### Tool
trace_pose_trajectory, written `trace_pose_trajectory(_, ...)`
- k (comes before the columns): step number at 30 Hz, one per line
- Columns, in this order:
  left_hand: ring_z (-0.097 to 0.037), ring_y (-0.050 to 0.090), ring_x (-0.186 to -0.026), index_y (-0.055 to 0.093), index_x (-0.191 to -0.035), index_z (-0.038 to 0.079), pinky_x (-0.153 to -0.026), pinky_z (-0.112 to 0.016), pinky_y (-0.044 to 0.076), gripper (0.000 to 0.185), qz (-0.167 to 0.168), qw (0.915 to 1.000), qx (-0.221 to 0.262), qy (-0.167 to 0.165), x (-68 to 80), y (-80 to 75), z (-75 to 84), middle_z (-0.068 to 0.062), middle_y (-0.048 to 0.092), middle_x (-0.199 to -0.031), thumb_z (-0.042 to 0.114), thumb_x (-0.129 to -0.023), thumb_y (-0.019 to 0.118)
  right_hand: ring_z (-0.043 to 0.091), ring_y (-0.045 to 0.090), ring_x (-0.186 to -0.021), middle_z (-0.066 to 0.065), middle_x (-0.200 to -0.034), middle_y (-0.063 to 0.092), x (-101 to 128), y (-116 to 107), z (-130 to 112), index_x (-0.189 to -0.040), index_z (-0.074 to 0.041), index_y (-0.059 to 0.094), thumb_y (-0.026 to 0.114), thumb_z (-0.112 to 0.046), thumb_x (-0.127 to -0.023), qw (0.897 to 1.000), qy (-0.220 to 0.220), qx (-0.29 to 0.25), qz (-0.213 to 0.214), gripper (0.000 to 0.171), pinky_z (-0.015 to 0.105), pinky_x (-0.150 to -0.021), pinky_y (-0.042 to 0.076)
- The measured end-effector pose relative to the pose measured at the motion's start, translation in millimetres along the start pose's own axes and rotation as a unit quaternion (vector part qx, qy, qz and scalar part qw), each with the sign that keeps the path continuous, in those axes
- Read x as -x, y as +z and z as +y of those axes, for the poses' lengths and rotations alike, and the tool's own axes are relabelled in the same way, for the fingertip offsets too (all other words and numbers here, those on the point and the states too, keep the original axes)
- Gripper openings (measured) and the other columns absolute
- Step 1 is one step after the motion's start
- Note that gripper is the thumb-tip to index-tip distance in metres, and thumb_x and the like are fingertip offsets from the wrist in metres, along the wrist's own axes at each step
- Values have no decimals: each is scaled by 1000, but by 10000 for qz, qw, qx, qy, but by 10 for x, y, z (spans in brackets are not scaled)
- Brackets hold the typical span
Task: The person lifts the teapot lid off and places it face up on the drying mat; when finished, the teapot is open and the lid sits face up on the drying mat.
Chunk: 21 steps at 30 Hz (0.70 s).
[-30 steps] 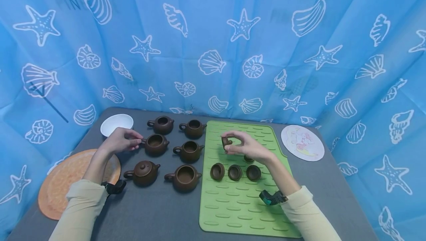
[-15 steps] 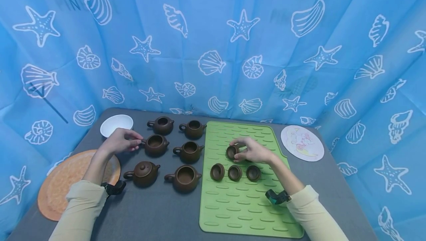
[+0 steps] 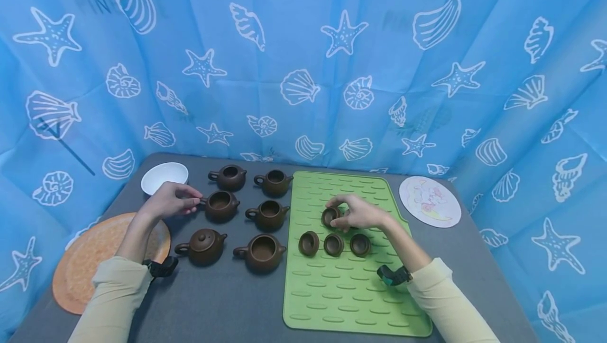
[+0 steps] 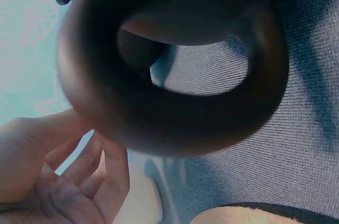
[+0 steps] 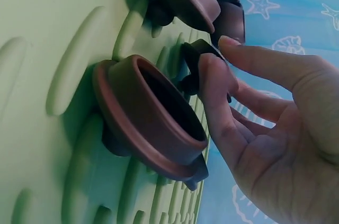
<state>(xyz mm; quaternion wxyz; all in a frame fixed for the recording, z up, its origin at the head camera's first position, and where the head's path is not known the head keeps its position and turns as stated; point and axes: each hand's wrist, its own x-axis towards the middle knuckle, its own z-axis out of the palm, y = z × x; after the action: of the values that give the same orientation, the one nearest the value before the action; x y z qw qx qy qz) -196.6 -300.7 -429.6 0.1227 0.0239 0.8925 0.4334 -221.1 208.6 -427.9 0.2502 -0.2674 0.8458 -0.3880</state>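
Observation:
Several brown clay teapots stand on the grey table left of a green ribbed mat [image 3: 341, 290]. My left hand [image 3: 192, 202] pinches the handle of the middle-left open teapot [image 3: 220, 205]. My right hand [image 3: 338, 217] pinches a small brown lid [image 3: 329, 215] upside down, low on the mat. Three more upturned lids [image 3: 334, 244] lie in a row just in front of it. In the right wrist view my thumb and fingers [image 5: 214, 83] close on the lid's edge [image 5: 193, 62] behind another upturned lid [image 5: 153, 118]. The front-left teapot [image 3: 204, 245] wears its lid; its ring handle [image 4: 175, 123] fills the left wrist view.
A white bowl [image 3: 164, 177] sits at the back left and an orange round plate [image 3: 85, 264] at the front left edge. A round patterned coaster [image 3: 429, 208] lies right of the mat. Blue seashell curtains close in the table on three sides.
My right hand has come down from above the mat with the small lid and now holds it low on the mat, behind the row of three. The left hand has stayed put.

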Motion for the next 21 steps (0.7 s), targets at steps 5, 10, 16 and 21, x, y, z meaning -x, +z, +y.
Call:
trace_pose_trajectory(5,-19,76,-87,72,-127,-9,-77,-32,68,26,-4,10000,33,-6,10,-2,1,-25,77,-107,8,-108,66,18,71,-66,36,-146,57,-23,19,23,-146,12,54,76,-4,-99,9999,-33,148,30,54,38,-66,67)
trace_pose_trajectory(10,-20,76,-88,71,-128,-9,-78,-33,68,27,6,10000,27,-36,4,9,-3,-25,78,-108,9,-108,65,18,71,-65,37,-146,56,-36,25,41,-145,11,55,77,-5,-98,9998,-91,201,17,54,42,-64,67)
trace_pose_trajectory(16,-20,75,-89,71,-129,-9,-78,-33,68,28,41,10000,-37,-15,16,20,-9,-24,78,-107,9,-108,66,16,70,-65,37,-149,55,-30,37,43,-147,10,55,76,-7,-100,9997,-121,195,53,54,42,-65,67)
trace_pose_trajectory(21,-20,76,-89,70,-132,-7,-78,-34,68,30,73,9999,-71,-107,29,32,-5,-22,78,-108,10,-107,67,19,69,-61,35,-154,53,-26,72,55,-150,9,53,76,-8,-100,9997,-134,126,165,57,40,-64,65)
